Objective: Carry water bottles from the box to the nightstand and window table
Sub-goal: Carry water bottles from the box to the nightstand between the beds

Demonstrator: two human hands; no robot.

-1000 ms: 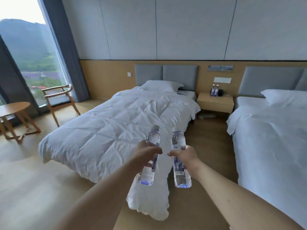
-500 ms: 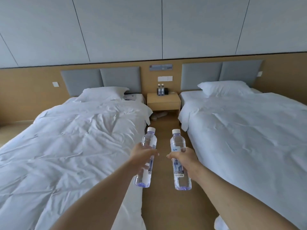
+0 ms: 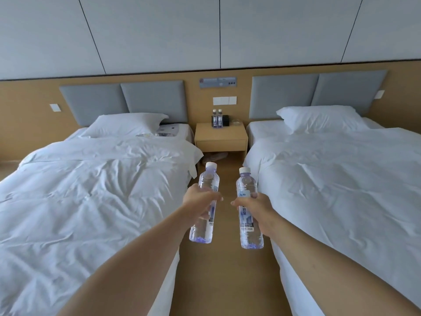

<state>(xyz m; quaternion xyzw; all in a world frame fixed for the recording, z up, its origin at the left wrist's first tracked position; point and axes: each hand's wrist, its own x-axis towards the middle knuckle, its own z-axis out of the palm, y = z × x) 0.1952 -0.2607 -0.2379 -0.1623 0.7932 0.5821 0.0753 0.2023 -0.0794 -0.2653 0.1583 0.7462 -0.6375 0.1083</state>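
Observation:
My left hand (image 3: 199, 202) grips a clear water bottle (image 3: 206, 183) around its middle, cap up. My right hand (image 3: 256, 209) grips a second water bottle (image 3: 247, 233) the same way. Both bottles hang over the wooden aisle floor between two beds. Straight ahead at the aisle's far end stands the wooden nightstand (image 3: 221, 137). Two small water bottles (image 3: 217, 118) stand at its back, beside a black object (image 3: 226, 121). The box and the window table are out of view.
A white bed (image 3: 91, 190) flanks the aisle on the left and another white bed (image 3: 341, 179) on the right, each with a pillow and a grey headboard. Slippers (image 3: 215, 156) lie under the nightstand. A glass ashtray (image 3: 237, 122) sits on its top.
The view has swung from the window side to face the aisle, and the nightstand is now closer and centred. Both hands still hold their bottles upright.

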